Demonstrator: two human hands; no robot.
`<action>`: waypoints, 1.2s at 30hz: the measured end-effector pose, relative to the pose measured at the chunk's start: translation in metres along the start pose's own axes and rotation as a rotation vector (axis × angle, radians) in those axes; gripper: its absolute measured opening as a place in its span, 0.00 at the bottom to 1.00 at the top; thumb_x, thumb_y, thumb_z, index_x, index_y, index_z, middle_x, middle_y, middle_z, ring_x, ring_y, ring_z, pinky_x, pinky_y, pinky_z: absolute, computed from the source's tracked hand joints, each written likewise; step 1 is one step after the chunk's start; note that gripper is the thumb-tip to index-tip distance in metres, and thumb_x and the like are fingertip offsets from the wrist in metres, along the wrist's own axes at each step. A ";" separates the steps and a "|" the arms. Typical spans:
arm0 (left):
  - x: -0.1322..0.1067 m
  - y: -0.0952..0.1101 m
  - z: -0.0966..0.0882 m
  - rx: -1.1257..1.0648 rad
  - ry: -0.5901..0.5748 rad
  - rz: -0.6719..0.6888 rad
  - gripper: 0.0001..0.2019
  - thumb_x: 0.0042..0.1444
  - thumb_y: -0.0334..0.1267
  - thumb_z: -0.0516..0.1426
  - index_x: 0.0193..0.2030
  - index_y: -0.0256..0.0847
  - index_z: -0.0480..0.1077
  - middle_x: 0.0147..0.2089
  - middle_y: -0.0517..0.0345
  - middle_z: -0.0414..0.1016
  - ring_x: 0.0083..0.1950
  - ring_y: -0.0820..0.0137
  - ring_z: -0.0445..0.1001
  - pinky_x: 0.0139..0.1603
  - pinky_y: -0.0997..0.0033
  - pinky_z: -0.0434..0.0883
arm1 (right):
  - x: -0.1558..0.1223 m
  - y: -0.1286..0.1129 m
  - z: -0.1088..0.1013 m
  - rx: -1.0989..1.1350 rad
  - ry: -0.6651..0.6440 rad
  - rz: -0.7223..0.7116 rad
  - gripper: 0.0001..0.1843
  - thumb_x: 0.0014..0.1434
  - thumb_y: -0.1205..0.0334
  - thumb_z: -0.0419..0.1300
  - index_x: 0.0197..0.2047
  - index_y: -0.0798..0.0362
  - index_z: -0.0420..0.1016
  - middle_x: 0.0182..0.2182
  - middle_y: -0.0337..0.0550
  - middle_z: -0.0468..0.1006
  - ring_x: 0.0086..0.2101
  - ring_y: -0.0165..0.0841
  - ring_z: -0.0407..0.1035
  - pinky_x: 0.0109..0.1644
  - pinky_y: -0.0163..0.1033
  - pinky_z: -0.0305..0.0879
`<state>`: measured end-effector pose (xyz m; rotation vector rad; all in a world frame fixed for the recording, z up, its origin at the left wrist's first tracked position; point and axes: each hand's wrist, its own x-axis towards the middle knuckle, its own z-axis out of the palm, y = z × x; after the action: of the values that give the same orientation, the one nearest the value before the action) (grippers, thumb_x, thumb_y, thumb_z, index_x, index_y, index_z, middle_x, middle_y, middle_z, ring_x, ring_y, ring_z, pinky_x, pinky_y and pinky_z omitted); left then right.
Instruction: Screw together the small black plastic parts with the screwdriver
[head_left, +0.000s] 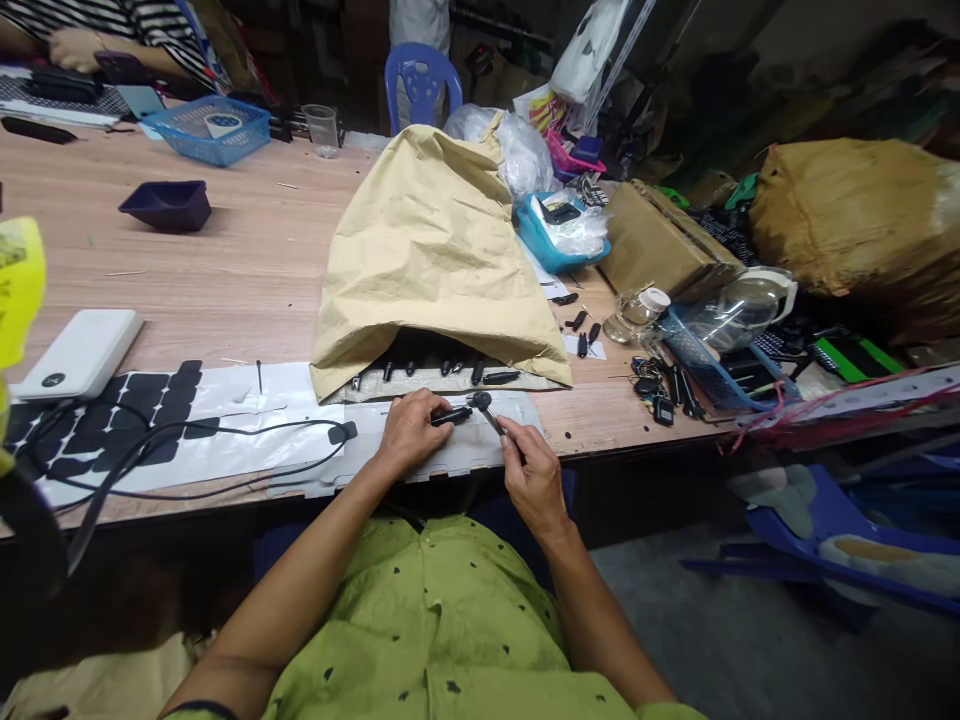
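My left hand (409,428) is closed on a slim black piece (454,416), its exact kind too small to tell, against a pale sheet (367,440) at the table edge. In my right hand (534,478) is the handle of a small hammer (482,400); its dark head is close to the tip of the black piece, and I cannot tell if they touch. Just beyond my hands, several similar black pieces lie in the mouth of a beige sack (427,250). One longer black piece (501,378) lies at its front edge.
On the left lie a white power bank (81,352), a looped black cable (225,428) and a sheet of black stickers (165,405). A dark tray (166,205) and blue basket (214,130) stand farther back. Right, a glass jar (636,315) and another basket (712,365) crowd the table.
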<state>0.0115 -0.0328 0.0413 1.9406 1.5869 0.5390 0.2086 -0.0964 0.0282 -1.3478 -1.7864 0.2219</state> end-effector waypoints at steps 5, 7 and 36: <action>0.001 0.002 -0.002 0.013 -0.013 -0.015 0.11 0.51 0.34 0.60 0.41 0.46 0.79 0.42 0.57 0.80 0.48 0.59 0.76 0.51 0.59 0.68 | -0.003 0.000 0.002 -0.016 -0.033 0.000 0.17 0.69 0.66 0.52 0.55 0.49 0.79 0.39 0.46 0.82 0.40 0.35 0.77 0.45 0.38 0.74; 0.001 0.002 -0.002 0.013 -0.012 -0.018 0.11 0.51 0.35 0.60 0.41 0.46 0.79 0.42 0.57 0.80 0.47 0.59 0.77 0.52 0.59 0.68 | -0.004 0.000 0.002 -0.029 -0.042 0.006 0.17 0.69 0.66 0.52 0.54 0.49 0.80 0.38 0.46 0.82 0.40 0.35 0.77 0.45 0.38 0.74; -0.011 -0.020 -0.008 -0.040 -0.120 0.208 0.09 0.46 0.36 0.63 0.36 0.46 0.80 0.45 0.56 0.74 0.50 0.59 0.70 0.56 0.57 0.68 | 0.003 0.034 0.018 -0.518 0.073 0.001 0.16 0.65 0.68 0.54 0.48 0.47 0.81 0.33 0.45 0.74 0.35 0.39 0.64 0.38 0.42 0.58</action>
<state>-0.0104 -0.0400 0.0347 2.0799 1.2998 0.5231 0.2195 -0.0743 -0.0017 -1.6854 -1.8518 -0.3096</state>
